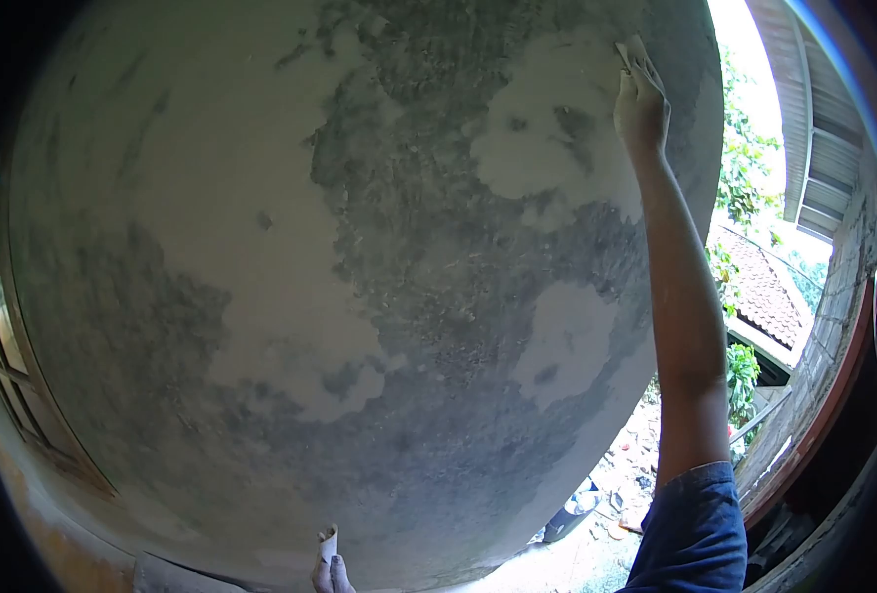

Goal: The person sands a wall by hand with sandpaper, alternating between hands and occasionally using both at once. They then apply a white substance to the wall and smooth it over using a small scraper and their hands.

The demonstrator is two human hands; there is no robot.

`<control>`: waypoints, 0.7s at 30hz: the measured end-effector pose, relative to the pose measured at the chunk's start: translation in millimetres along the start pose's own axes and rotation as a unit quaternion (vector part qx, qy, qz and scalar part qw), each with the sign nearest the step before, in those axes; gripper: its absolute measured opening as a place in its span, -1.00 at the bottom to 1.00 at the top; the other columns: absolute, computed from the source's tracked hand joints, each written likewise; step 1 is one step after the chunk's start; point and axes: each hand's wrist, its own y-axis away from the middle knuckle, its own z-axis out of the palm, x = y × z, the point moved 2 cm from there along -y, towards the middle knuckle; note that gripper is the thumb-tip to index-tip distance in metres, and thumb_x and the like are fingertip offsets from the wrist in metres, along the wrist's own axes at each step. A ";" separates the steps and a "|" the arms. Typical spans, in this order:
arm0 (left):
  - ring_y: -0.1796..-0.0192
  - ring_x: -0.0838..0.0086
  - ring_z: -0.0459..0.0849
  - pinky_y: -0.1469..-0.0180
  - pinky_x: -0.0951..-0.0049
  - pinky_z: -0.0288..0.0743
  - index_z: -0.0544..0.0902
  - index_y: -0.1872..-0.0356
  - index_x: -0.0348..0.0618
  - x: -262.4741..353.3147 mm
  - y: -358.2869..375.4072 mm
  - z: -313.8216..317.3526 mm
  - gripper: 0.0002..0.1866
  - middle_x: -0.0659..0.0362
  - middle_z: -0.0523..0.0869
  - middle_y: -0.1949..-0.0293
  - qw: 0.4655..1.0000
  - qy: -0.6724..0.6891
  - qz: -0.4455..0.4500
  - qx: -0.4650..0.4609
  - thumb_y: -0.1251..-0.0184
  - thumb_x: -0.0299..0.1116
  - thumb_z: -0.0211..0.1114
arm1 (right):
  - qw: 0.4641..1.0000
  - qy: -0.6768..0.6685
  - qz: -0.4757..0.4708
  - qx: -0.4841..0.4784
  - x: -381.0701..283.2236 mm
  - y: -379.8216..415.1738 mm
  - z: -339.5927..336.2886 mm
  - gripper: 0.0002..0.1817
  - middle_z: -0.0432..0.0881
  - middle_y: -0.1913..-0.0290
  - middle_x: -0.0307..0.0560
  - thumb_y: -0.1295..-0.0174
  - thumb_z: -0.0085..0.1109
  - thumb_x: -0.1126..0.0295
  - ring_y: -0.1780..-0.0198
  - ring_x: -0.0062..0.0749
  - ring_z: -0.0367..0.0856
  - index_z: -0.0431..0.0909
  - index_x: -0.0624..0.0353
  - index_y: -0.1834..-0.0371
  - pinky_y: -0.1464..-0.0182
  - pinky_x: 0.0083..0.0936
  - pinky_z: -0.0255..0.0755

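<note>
A grey wall (428, 296) with patchy pale areas fills most of the view. My right hand (644, 111) is raised high against its upper right part, closed on a folded pale sheet (633, 54) that shows at the fingertips. Low in the view, my left hand (331, 575) is partly cut off by the bottom edge. Between its thumb and fingers it holds a small rolled pale piece (329, 541), in front of the wall's lower part.
A framed window (23, 395) stands at the far left. Beyond the wall's right edge are rubble ground (621, 484), green leaves (743, 376), a tiled roof (759, 287) and a block wall (834, 296). A dark container (569, 516) sits at the lower right.
</note>
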 end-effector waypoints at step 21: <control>0.04 0.52 0.55 0.01 0.50 0.40 0.55 -0.05 -0.41 -18.7 -15.1 11.9 -0.67 0.12 0.66 0.04 0.999 0.015 -0.031 0.023 -0.44 -0.35 0.08 | 0.940 -0.259 -0.143 -0.172 -109.8 54.1 -15.6 -0.68 0.47 -0.24 -0.06 -0.29 -0.01 0.55 -0.27 -0.21 0.41 0.56 0.03 -0.07 -0.29 -0.34 0.34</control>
